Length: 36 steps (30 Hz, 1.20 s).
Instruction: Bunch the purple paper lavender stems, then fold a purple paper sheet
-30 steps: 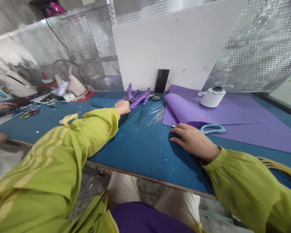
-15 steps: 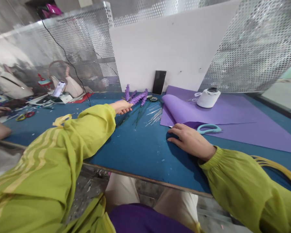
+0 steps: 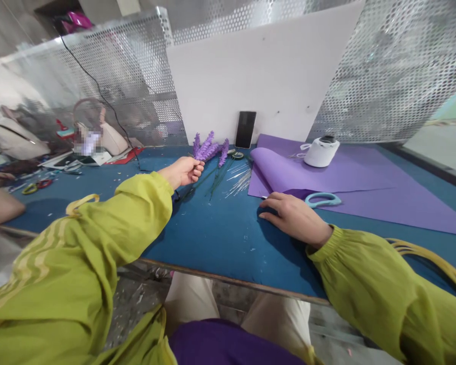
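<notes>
My left hand (image 3: 185,171) is closed in a pinch on an artificial lavender sprig (image 3: 205,146), whose purple head points up and to the right. Several more lavender sprigs lie right beside it, their dark green stems (image 3: 215,183) spread over the blue tabletop. Palm down at the table's middle rests my right hand (image 3: 291,215), fingers loosely stretched out and apart. It lies across the blades of a pair of scissors; the light blue handle (image 3: 323,199) shows behind the hand, and a blade tip pokes out past the fingers.
Thin silver wires (image 3: 240,182) and a green tape roll (image 3: 237,155) lie near the stems. Purple sheets (image 3: 368,177) cover the right side, under a white thread cone (image 3: 321,152). A dark phone (image 3: 245,129) leans on the white board (image 3: 258,76). Another person's arm (image 3: 2,207) is at left.
My left hand has shifted slightly left and toward me, and the lavender head in it has turned more upright. The right hand stays in place; the view has shifted a little.
</notes>
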Tool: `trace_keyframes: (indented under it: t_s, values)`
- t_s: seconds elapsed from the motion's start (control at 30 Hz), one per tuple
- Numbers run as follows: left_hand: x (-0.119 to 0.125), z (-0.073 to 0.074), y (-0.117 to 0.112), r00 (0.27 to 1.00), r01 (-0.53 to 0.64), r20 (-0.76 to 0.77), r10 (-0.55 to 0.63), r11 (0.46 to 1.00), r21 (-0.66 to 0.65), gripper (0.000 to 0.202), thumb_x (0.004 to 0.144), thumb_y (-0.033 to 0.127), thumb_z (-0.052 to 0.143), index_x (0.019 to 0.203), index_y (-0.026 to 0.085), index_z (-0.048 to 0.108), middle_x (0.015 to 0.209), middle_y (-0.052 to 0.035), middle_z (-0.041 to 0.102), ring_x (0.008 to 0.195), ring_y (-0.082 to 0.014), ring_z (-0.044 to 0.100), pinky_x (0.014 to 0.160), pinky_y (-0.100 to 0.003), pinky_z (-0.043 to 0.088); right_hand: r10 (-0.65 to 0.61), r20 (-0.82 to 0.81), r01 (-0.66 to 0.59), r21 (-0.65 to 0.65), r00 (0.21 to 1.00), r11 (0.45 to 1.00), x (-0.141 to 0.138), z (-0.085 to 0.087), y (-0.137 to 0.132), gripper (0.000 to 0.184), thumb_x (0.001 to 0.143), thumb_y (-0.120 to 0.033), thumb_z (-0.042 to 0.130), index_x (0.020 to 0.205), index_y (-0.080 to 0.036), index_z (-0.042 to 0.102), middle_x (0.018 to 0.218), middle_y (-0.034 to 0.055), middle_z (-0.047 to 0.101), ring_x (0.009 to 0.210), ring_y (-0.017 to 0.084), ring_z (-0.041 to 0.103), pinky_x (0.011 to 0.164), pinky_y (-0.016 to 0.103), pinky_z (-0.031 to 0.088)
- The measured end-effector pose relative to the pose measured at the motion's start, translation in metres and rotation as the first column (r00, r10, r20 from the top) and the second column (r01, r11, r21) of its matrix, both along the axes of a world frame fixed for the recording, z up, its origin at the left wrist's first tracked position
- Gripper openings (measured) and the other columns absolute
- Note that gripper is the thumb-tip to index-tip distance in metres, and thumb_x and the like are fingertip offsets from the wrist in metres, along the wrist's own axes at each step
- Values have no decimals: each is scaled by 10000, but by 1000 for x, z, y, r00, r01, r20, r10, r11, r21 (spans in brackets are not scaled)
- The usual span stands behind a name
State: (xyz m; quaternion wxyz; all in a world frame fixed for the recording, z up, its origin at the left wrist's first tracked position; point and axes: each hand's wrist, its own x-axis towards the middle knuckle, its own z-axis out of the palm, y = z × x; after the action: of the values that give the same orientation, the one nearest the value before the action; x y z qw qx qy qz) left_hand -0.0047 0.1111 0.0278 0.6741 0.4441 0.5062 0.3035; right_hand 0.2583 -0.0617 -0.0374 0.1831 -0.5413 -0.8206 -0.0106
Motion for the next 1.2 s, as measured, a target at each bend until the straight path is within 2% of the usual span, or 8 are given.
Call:
trace_keyframes:
  t_s: [0.1, 0.2, 0.3, 0.37, 0.57, 0.83, 1.0, 1.2]
  values:
    - [5, -2, -38, 991, -37, 126, 36, 999, 10, 199, 993, 191, 370, 916, 148, 548, 708, 21, 511, 505, -57, 454, 467, -176, 388, -24, -62, 26, 42, 998, 999, -3, 3, -1, 281, 943, -349, 509, 993, -166, 715, 988, 105, 693, 917, 245, 647, 852, 377, 470]
    - [20, -10, -90, 962, 43, 271, -46, 999, 17, 211, 990, 201, 351, 822, 176, 475, 624, 52, 397, 455, -50, 383, 441, -170, 314, -37, -338, 41, 4, 940, 999, -9, 7, -3, 267, 931, -364, 528, 982, -191, 726, 1030, 81, 696, 922, 213, 644, 850, 338, 464]
    - [42, -26, -133, 897, 202, 393, -201, 979, 42, 176, 973, 293, 448, 841, 184, 491, 655, 46, 409, 512, -59, 419, 491, -179, 341, -103, -743, -25, -160, 662, 987, -15, 10, -7, 237, 864, -385, 626, 977, -210, 738, 1021, 62, 707, 960, 215, 629, 901, 341, 436]
    - [57, -40, -149, 843, 311, 447, -299, 949, 48, 200, 968, 336, 460, 841, 184, 488, 658, 47, 393, 519, -64, 407, 505, -189, 337, -145, -836, -82, -221, 530, 972, -18, 12, -9, 273, 861, -425, 618, 989, -209, 725, 984, 53, 716, 942, 207, 630, 896, 348, 446]
    - [86, -70, -150, 748, 452, 495, -442, 886, 108, 233, 963, 382, 469, 852, 178, 479, 683, 41, 422, 553, -66, 437, 538, -196, 348, -196, -903, -216, -293, 382, 931, -24, 13, -14, 327, 844, -450, 617, 666, -177, 586, 663, 8, 616, 649, 140, 600, 679, 302, 498]
    - [91, -83, -150, 785, 423, 413, -463, 886, 189, 352, 917, 506, 508, 916, 154, 534, 702, -7, 569, 559, -100, 514, 525, -225, 400, -290, -921, -183, -342, 260, 922, -29, 9, -15, 279, 777, -333, 692, 600, -181, 539, 508, -49, 534, 441, 98, 528, 480, 244, 417]
    - [87, -82, -153, 799, 452, 303, -519, 852, 265, 459, 892, 580, 503, 820, 133, 575, 609, 2, 547, 500, -96, 481, 474, -224, 366, -345, -903, -246, -405, 256, 880, -32, 13, -18, 239, 766, -299, 699, 604, -174, 575, 482, -36, 570, 450, 106, 552, 501, 238, 432]
    - [77, -70, -152, 709, 598, 263, -654, 756, 267, 487, 921, 580, 428, 698, 157, 519, 539, 28, 460, 436, -78, 406, 443, -225, 304, -459, -862, -375, -506, 213, 776, -34, 15, -18, 263, 765, -411, 715, 787, -154, 663, 521, 8, 649, 504, 151, 625, 587, 284, 516]
